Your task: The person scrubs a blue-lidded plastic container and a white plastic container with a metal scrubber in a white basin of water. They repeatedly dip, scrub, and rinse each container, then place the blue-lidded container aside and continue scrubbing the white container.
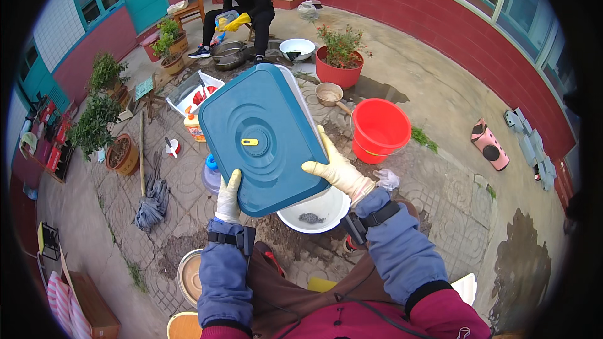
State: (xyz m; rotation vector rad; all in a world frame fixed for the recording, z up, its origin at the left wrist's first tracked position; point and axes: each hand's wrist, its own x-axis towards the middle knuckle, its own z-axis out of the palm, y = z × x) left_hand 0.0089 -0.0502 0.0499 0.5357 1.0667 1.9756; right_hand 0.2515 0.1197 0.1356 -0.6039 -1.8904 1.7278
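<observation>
A large rectangular storage box with a teal plastic lid [282,169] is held up, tilted, in front of me. The lid has a round dial with a yellow marker [249,141] at its middle. My left hand [229,197], in a pale rubber glove, grips the lower left edge. My right hand [337,165], gloved the same way, holds the right side, thumb on the lid and fingers along the pale body [301,99]. Below the box a white basin [330,212], partly hidden by it, holds a grey scouring pad [311,218].
A red bucket [381,127] and a long-handled ladle [329,94] stand to the right. A mop [153,197] and a blue-capped plastic bottle [211,174] are at left. Ahead, a person [245,4] in yellow gloves sits by a metal basin [229,55] and a potted plant [340,66].
</observation>
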